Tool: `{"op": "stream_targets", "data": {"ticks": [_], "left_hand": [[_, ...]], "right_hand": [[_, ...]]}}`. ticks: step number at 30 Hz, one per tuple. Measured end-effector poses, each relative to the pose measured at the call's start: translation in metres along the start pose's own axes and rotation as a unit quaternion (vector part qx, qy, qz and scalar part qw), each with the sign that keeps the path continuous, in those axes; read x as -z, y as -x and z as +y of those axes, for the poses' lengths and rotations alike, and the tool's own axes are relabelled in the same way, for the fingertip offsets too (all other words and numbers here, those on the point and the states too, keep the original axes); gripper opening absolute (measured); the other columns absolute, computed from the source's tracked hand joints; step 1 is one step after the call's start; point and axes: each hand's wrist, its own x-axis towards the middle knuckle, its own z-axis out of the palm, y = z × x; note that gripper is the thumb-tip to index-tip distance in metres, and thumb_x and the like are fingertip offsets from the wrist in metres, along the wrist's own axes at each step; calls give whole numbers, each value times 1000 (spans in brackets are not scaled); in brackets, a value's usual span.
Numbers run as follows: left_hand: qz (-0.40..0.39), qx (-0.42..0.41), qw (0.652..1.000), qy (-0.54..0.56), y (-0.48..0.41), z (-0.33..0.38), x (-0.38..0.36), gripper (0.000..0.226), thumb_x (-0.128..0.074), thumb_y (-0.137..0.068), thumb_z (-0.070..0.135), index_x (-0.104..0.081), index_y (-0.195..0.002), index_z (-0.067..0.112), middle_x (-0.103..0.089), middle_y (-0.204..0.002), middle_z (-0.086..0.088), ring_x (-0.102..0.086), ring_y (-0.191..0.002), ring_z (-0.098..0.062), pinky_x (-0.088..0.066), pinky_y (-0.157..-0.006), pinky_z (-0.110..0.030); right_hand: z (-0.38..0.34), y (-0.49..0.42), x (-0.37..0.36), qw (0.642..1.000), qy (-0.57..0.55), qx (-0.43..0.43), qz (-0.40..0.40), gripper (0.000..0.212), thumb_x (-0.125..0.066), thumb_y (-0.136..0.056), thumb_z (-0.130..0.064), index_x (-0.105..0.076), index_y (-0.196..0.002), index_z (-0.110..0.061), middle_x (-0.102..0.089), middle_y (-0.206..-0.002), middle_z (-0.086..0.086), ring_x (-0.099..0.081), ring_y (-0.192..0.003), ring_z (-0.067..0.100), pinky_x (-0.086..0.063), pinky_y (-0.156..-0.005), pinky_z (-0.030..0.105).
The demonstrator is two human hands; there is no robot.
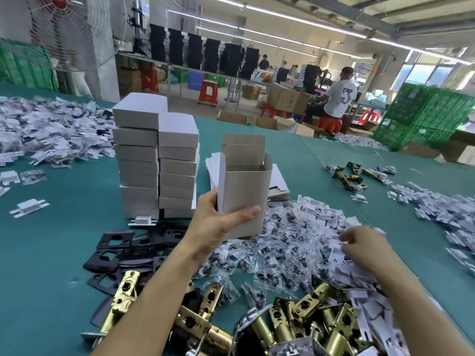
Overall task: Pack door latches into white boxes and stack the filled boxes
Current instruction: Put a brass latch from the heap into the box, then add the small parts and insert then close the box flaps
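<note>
left hand (218, 224) holds white box (244, 196) | upright, long axis vertical | mouth up

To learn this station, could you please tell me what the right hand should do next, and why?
Probably pinch one bag from the bag pile under the right hand and bring it to the open box, since the left hand holds it upright, flaps open.

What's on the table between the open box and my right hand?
In the head view, a heap of small clear bags of dark parts lies between the open box and the right hand.
</note>
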Motion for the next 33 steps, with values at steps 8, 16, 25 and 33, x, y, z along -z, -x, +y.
{"op": "stream_targets", "data": {"ticks": [8,16,25,33], "left_hand": [[1,-47,999,-16,2,-6,-5,27,-85,-68,13,-78,-90,26,-75,-92,-1,-73,-87,-17,-60,-69,-30],[1,-97,995,-3,4,-7,-7,32,-86,-64,22,-75,-93,15,-72,-92,0,-70,-92,-19,-61,-74,-33],[37,-94,992,-75,3,-13,-10,28,-87,-67,20,-76,-92,10,-73,-94,-14,-71,-92,-30,-61,-72,-37],[61,-80,983,-154,0,-19,-5,18,-84,-78,7,-74,-80,21,-69,-79,1,-65,-72,-14,-55,-58,-27]], "right_hand": [[-14,8,-17,990,139,-22,-9,31,-64,-87,-43,-54,-73,-17,-63,-76,-2,-63,-76,18,-56,-68,30],[-20,10,-21,993,117,-5,2,20,-59,-86,-22,-42,-96,-19,-59,-86,1,-59,-87,23,-53,-74,34],[-37,18,15,985,-83,51,143,27,-75,-84,-38,-58,-78,-18,-64,-76,4,-61,-64,21,-57,-66,40],[-111,79,90,821,-403,335,226,13,-70,-80,-36,-64,-85,-25,-69,-70,-6,-68,-55,7,-48,-49,11]]}}
